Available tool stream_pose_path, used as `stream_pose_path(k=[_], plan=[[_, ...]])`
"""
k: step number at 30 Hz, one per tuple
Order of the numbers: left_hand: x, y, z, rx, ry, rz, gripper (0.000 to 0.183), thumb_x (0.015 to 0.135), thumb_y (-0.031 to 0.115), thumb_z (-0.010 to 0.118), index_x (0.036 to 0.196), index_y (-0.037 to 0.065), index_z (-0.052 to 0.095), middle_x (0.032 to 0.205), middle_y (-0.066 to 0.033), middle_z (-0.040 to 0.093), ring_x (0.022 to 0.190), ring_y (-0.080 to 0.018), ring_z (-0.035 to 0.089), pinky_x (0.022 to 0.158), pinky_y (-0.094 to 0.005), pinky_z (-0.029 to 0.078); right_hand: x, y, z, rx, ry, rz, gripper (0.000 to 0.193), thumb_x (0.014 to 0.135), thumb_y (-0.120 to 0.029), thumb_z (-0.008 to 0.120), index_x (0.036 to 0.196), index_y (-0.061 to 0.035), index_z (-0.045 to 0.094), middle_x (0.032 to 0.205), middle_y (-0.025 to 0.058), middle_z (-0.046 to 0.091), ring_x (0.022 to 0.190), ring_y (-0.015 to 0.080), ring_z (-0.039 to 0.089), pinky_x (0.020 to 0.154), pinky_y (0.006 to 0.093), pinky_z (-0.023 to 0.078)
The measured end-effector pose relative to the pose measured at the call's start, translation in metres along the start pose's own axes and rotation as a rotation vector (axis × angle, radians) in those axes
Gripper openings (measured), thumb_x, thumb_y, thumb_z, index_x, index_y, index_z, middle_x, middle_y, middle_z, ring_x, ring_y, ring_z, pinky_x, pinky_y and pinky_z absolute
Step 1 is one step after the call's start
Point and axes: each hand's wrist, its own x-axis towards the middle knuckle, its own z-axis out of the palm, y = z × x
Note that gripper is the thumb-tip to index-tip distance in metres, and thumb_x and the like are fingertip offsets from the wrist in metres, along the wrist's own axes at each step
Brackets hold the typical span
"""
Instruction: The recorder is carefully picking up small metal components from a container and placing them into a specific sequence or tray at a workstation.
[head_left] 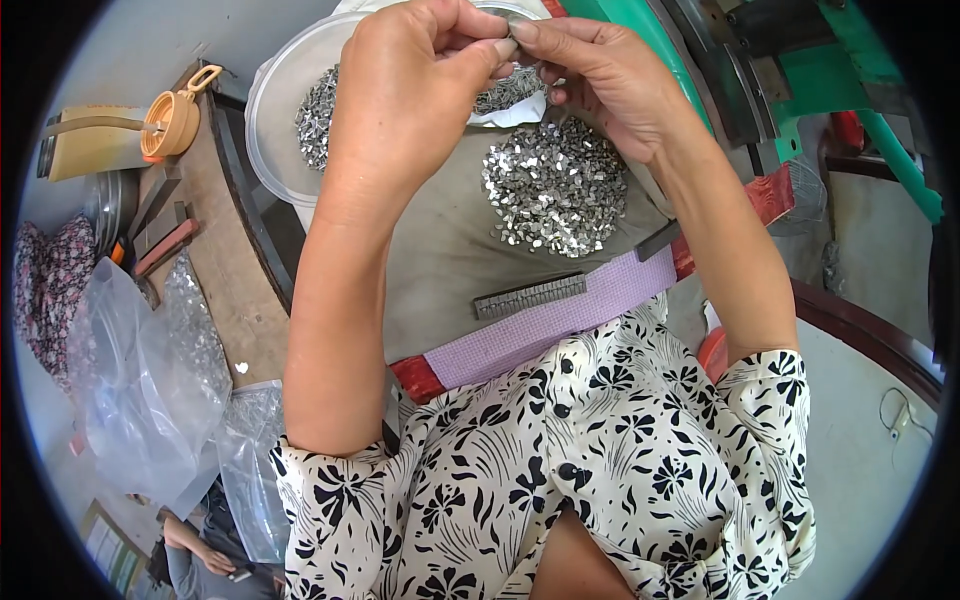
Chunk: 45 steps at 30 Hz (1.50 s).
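Raised at the far edge of the work table, my left hand (415,85) and my right hand (600,80) meet with thumbs and fingertips pinched together. What they grip between the fingertips is too small and covered to make out. Beneath my right hand lies a heap of small shiny metal pieces (555,190). Behind my left hand stands a round translucent tray (265,140) with more small metal parts (317,118). Another pile of thin metal parts (508,92) shows below the joined hands, beside a white scrap (515,113).
A ridged metal strip (530,296) lies near the table's front edge, by a lilac cloth band (555,320). Green machinery (800,75) stands at right. On the left are an orange lid (170,125), clear plastic bags (150,385) and a wooden bench (215,215). Another person's hand (215,560) shows lower left.
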Motion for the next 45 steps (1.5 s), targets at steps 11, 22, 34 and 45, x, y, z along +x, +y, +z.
stream_pose_path(k=[11,22,34,45], plan=[[-0.02,0.009,0.007,0.684,0.087,0.323,0.019,0.087,0.007,0.07,0.105,0.001,0.071,0.085,-0.0112,0.071,0.076,-0.0148,0.069,0.069,-0.0292,0.052,0.004,0.011,-0.002,-0.326,0.122,-0.213,0.023,0.086,-0.025,0.077,0.093,-0.002,0.077,0.074,-0.0005,0.067,0.063,0.0058,0.057,0.055,0.0222,0.045],[-0.119,0.006,-0.001,0.413,0.065,0.064,0.022,0.083,0.0,0.07,0.105,0.002,0.07,0.092,-0.0126,0.068,0.078,-0.027,0.067,0.071,-0.0337,0.053,-0.059,0.012,0.006,-0.351,-0.034,-0.105,0.016,0.09,-0.013,0.071,0.094,0.0017,0.075,0.076,0.0032,0.071,0.068,0.0065,0.064,0.06,0.0234,0.051],[-0.178,-0.023,0.014,0.468,-0.046,-0.046,0.037,0.068,0.002,0.083,0.103,0.003,0.071,0.104,-0.0102,0.062,0.093,-0.0257,0.06,0.078,-0.0333,0.05,-0.108,0.063,0.034,-1.295,-0.218,-0.747,0.018,0.071,-0.014,0.068,0.088,-0.0088,0.069,0.085,0.0023,0.062,0.075,0.0197,0.06,0.064,0.0326,0.048],[-0.19,-0.026,0.011,0.523,-0.023,-0.065,0.033,0.068,0.003,0.083,0.098,0.004,0.07,0.104,-0.0093,0.06,0.096,-0.0264,0.058,0.078,-0.0345,0.049,-0.101,0.075,0.032,-1.133,-0.106,-0.764,0.014,0.068,-0.015,0.079,0.08,-0.0126,0.072,0.082,-0.0011,0.061,0.082,0.0216,0.056,0.071,0.0363,0.044]])
